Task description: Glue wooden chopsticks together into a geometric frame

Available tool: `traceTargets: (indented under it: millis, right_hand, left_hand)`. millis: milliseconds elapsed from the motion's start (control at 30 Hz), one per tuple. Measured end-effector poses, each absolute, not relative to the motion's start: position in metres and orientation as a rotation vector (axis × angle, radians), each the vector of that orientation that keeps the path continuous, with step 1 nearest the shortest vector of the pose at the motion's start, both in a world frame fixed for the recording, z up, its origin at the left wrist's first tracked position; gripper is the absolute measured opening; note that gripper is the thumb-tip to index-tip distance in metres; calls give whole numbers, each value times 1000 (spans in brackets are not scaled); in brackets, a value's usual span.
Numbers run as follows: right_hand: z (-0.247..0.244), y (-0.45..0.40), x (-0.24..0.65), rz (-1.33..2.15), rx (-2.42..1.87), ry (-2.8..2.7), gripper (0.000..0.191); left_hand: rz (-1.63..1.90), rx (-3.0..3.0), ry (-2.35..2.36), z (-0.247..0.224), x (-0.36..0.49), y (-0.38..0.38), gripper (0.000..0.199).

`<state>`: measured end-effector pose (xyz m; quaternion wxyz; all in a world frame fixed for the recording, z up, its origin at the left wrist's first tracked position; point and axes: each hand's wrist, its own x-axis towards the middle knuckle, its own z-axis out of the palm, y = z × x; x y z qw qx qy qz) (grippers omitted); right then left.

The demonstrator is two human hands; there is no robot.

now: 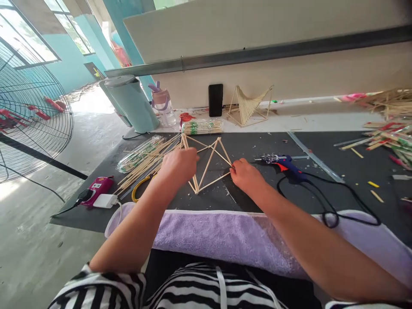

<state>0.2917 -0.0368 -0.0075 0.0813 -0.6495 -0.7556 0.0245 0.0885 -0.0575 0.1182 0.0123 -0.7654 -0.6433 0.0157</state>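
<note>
A frame of thin wooden sticks (209, 166), joined in triangles, stands on the dark board between my hands. My left hand (180, 165) is closed around its left upright sticks; the hand's back hides the fingertips. At the frame's right corner, my right hand (246, 174) pinches the stick ends. Just right of that hand lies a blue glue gun (283, 165), its nozzle pointing left. Loose wooden sticks (144, 165) spread beside my left hand, next to a plastic-wrapped stick bundle (141, 152).
Behind stand a finished-looking stick model (249, 107), a black phone (215, 100), a bottle (165, 107) and a pale blue container (131, 103). A pink power strip (99, 189) sits left. The glue gun's cord (347, 184) loops right. A purple towel (209, 231) lines the front edge.
</note>
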Motion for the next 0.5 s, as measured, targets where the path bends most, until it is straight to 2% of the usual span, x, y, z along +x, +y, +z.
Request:
traceTargets:
  millis: [67,167,200,233,367,433,500]
  right_hand:
    - [-9,-36,292,67,-1933,-2261,25]
    - [-12,-36,293,48,-1921,-2270,24]
    - [-13,-36,293,44,-1919,-2270,24]
    - [-14,-35,294,45,-1921,-2268,23]
    - [-16,-32,297,107,-1923,-2260,22]
    - [-18,-29,300,167,-1909,-2263,21]
    - [-20,-25,303,238,-1888,-2265,19]
  left_hand:
    - [185,-2793,-1731,121,95,-94,28]
    - [565,-3471,-863,112,120,-142,11]
    - [625,-3659,-559,103,129,-152,14]
    - [643,-3785,-460,93,138,-157,24]
    - [871,-3710,-589,57,140,-151,32]
    - [796,-3845,-421,56,122,-143,28]
    - [557,-3969,-553,70,95,-133,39]
